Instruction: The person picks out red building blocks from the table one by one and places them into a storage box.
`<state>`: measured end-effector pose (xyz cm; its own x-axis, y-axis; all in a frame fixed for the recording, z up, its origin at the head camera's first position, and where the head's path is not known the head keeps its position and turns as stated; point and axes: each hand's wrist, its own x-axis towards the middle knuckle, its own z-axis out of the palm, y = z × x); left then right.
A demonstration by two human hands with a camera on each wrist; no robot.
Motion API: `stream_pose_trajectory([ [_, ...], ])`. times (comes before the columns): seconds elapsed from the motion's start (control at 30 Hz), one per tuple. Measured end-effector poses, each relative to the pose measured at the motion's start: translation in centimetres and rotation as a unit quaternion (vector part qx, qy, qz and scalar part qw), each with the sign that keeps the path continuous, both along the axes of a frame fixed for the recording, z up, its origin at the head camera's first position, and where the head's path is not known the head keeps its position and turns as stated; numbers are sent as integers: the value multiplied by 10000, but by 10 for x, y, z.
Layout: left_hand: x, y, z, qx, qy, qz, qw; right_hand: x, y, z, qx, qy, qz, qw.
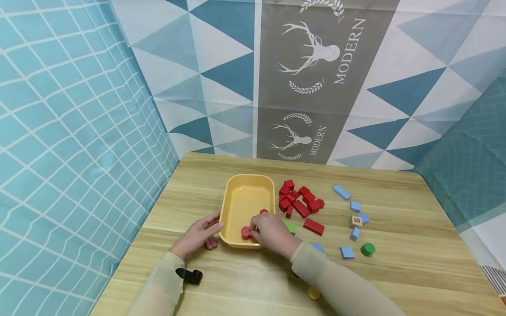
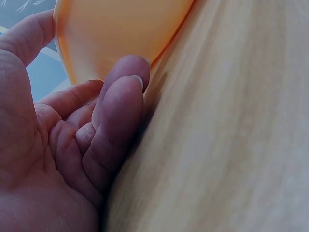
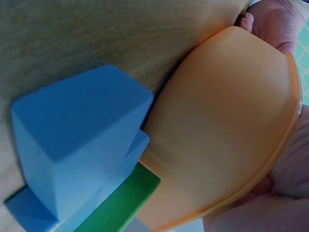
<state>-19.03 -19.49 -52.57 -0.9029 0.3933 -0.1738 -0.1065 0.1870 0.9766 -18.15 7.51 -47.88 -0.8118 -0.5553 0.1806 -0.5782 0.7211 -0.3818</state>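
A yellow plastic tray lies on the wooden table. My left hand holds its near left corner, thumb at the rim and fingers along the outer wall; the left wrist view shows this hand close against the tray. My right hand reaches over the right rim and pinches a red round block low inside the tray. A second red block shows beside that hand, partly hidden. In the right wrist view, the right fingers are mostly hidden behind the tray wall.
Red blocks cluster right of the tray. Farther right are light-blue blocks, a wooden letter cube and a green cylinder. A light-green block sits by the right hand, and a yellow round piece beside the right sleeve.
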Motion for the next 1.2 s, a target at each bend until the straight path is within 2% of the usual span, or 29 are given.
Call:
stream_pose_trajectory([
  [0.2, 1, 1, 1, 18, 19, 3, 10000, 1, 4, 0, -259, 54, 77, 9996],
  [0.27, 1, 1, 0, 27, 15, 15, 10000, 1, 8, -1, -397, 309, 113, 9987],
  [0.33, 0, 1, 0, 27, -4, 30, 10000, 0, 14, -1, -539, 751, 93, 9957],
  [0.43, 0, 1, -1, 22, -30, 17, 10000, -4, 29, 1, -600, 1415, -300, 9877],
  [0.5, -1, 1, -1, 1, -43, 5, 10000, -7, 42, 4, -464, 1517, -803, 9841],
  [0.6, -1, 1, 0, -42, -31, -19, 10000, -8, 64, 7, 115, 1092, -1648, 9802],
  [0.7, 2, 2, 8, -107, -33, -24, 9999, -5, 82, 7, 841, 442, -2123, 9726],
  [0.77, 6, 3, 17, -133, -25, -40, 9999, -1, 90, 5, 1154, 193, -2186, 9688],
  [0.9, 11, 6, 31, -119, 58, -90, 9999, 3, 96, 2, 1304, 57, -2079, 9694],
  [1.2, 12, 6, 32, -110, 45, -56, 9999, 1, 97, -1, 1002, -364, -1848, 9770],
])
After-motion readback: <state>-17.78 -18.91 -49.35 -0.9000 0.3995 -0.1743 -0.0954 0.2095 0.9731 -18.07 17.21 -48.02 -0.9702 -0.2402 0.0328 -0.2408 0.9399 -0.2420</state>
